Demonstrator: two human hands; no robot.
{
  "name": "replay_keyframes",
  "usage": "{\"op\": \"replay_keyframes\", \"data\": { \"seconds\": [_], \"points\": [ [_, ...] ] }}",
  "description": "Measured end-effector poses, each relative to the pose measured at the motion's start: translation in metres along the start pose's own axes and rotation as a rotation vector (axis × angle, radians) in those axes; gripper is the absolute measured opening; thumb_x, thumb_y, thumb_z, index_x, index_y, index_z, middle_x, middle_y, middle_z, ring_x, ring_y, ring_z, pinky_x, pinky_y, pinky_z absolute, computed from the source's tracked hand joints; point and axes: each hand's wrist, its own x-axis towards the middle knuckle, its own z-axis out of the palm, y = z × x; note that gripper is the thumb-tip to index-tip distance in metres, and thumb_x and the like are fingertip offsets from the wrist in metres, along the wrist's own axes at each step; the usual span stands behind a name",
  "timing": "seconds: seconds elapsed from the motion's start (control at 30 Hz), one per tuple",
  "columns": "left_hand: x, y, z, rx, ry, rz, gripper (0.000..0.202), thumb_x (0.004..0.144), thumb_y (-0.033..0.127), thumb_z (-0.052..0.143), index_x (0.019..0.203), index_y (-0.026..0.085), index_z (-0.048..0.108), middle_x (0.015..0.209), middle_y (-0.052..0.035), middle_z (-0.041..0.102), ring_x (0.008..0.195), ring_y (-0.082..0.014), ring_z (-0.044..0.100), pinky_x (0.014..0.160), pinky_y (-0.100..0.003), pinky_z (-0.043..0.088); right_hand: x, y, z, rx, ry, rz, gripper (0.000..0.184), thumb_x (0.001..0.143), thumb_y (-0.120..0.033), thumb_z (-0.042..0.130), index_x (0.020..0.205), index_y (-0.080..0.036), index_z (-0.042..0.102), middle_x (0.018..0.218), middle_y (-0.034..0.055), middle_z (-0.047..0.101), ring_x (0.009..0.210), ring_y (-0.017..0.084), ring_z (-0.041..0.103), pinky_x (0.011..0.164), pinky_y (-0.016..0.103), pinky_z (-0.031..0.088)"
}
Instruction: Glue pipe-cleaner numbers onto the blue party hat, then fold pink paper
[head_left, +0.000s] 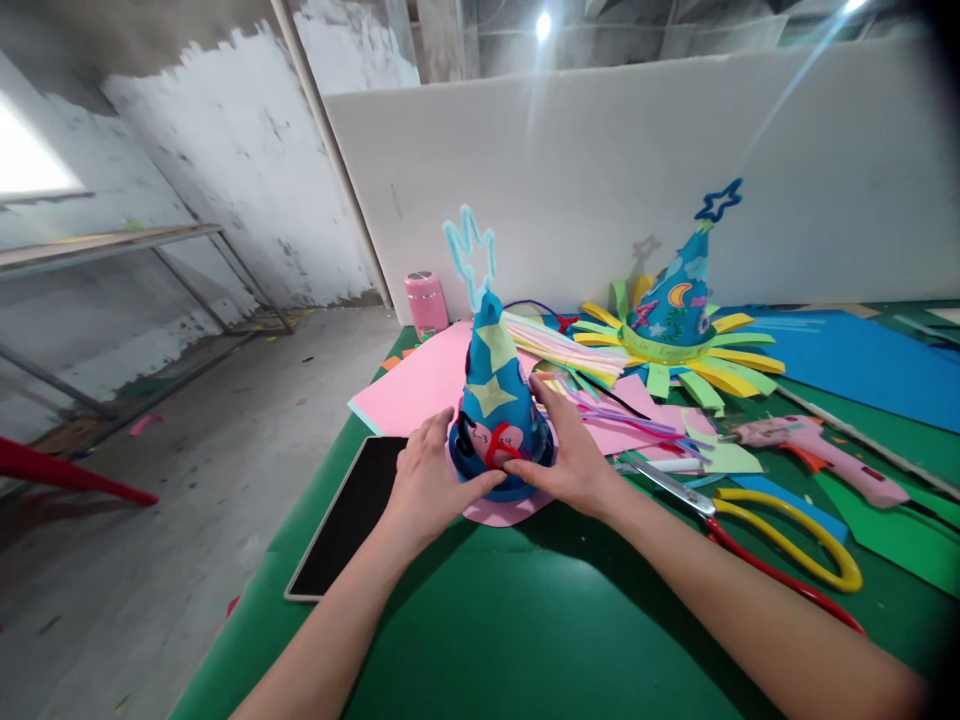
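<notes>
A blue paper cone hat (pixel 508 365) stands upright in front of me on the green table. Pale yellow stars and a pink patch with red and black pipe cleaner decorate it, and a light blue pipe cleaner shape (pixel 472 255) rises from its tip. My left hand (pixel 435 475) wraps the hat's lower left side, its thumb across the front near the base. On the right side my right hand (pixel 570 455) holds the base, thumb also at the front. Both hands' far fingers are partly hidden. Under the hat shows a pink round brim (pixel 510 513).
A black tablet (pixel 349 520) lies left of the hat. Scissors (pixel 712 508) and a pink glue gun (pixel 832 450) rest at right. Behind are a second decorated cone hat (pixel 675 295), pipe cleaners (pixel 566 340), pink paper (pixel 420 385) and a pink jar (pixel 426 303). A white board (pixel 637 170) stands behind.
</notes>
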Motion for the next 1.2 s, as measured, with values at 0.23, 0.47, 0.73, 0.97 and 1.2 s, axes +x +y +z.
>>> {"op": "replay_keyframes", "data": {
  "seconds": [0.23, 0.47, 0.73, 0.97, 1.2],
  "points": [
    [-0.002, -0.007, 0.010, -0.157, 0.046, 0.001, 0.077, 0.059, 0.051, 0.064, 0.123, 0.015, 0.037, 0.117, -0.0128, 0.050, 0.109, -0.0280, 0.045, 0.086, -0.041, 0.041, -0.002, 0.005, -0.002, 0.038, -0.024, -0.021, 0.091, 0.065, -0.043, 0.066, 0.137, -0.021, 0.015, 0.135, 0.0116, 0.031, 0.123, 0.028, 0.031, 0.099, 0.045, 0.029],
    [-0.004, -0.012, 0.015, -0.225, 0.072, 0.007, 0.074, 0.062, 0.051, 0.063, 0.123, 0.019, 0.036, 0.117, -0.0114, 0.050, 0.106, -0.0268, 0.047, 0.086, -0.041, 0.041, -0.002, 0.002, -0.003, 0.084, -0.031, -0.009, 0.084, 0.068, -0.032, 0.064, 0.136, -0.020, 0.017, 0.136, 0.0112, 0.030, 0.123, 0.027, 0.031, 0.099, 0.044, 0.029],
    [-0.005, -0.011, 0.016, -0.239, 0.110, 0.014, 0.073, 0.060, 0.047, 0.066, 0.122, 0.022, 0.038, 0.115, -0.0102, 0.050, 0.106, -0.0276, 0.047, 0.084, -0.042, 0.041, -0.004, 0.004, 0.000, 0.094, -0.030, 0.013, 0.083, 0.066, -0.024, 0.063, 0.136, -0.019, 0.017, 0.134, 0.0110, 0.032, 0.122, 0.025, 0.032, 0.100, 0.042, 0.029],
    [-0.009, -0.004, 0.008, -0.134, 0.144, -0.013, 0.070, 0.061, 0.048, 0.064, 0.119, 0.020, 0.037, 0.110, -0.0097, 0.051, 0.099, -0.0259, 0.050, 0.079, -0.042, 0.041, -0.004, 0.005, -0.002, 0.108, -0.052, 0.002, 0.086, 0.066, -0.029, 0.065, 0.136, -0.021, 0.016, 0.136, 0.0105, 0.030, 0.123, 0.026, 0.030, 0.101, 0.044, 0.028],
    [-0.025, 0.017, 0.006, 0.085, 0.285, 0.109, 0.017, 0.066, 0.031, 0.059, 0.062, 0.020, 0.048, 0.070, -0.0009, 0.054, 0.076, -0.0207, 0.052, 0.070, -0.036, 0.035, -0.005, 0.000, -0.005, 0.149, -0.051, 0.035, 0.074, 0.073, -0.031, 0.058, 0.135, -0.021, 0.018, 0.135, 0.0104, 0.031, 0.122, 0.025, 0.032, 0.099, 0.043, 0.029]
  ]
}}
